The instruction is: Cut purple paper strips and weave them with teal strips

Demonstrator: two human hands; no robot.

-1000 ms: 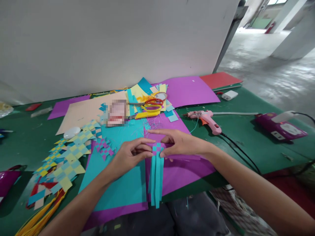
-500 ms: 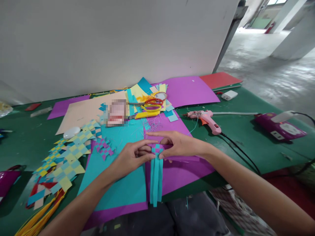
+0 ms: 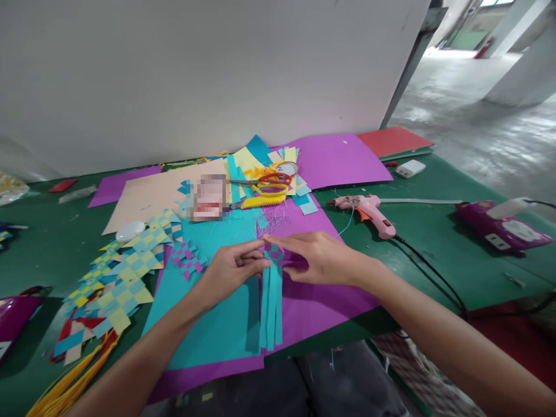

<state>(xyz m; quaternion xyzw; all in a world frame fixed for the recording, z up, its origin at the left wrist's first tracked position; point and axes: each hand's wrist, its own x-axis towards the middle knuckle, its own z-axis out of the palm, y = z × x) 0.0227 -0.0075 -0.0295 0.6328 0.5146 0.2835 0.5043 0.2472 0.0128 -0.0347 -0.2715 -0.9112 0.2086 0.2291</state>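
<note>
Between my hands is a small checkered weave of turquoise and purple paper strips [image 3: 274,253], its long turquoise ends [image 3: 271,307] hanging down toward the table's front edge. My left hand [image 3: 238,263] is closed on the weave's left edge, thumb in front and fingers curled behind. From the right, my right hand [image 3: 320,258] holds the weave, its index finger stretched along the top edge and its thumb lower on the right side. Purple shows between that thumb and the fingers. The right hand's other fingertips are hidden.
Turquoise [image 3: 204,324] and purple sheets [image 3: 321,307] lie beneath my hands. Scissors [image 3: 273,184], a yellow-handled cutter [image 3: 263,201] and tape [image 3: 287,168] lie behind. Woven paper pieces [image 3: 130,272] are at left. A pink glue gun [image 3: 367,211] and purple power strip [image 3: 499,226] sit right.
The weave has risen slightly and its hanging ends now reach less far down. My right thumb has moved away from the weave's front, and the right fingers lie flatter along its top.
</note>
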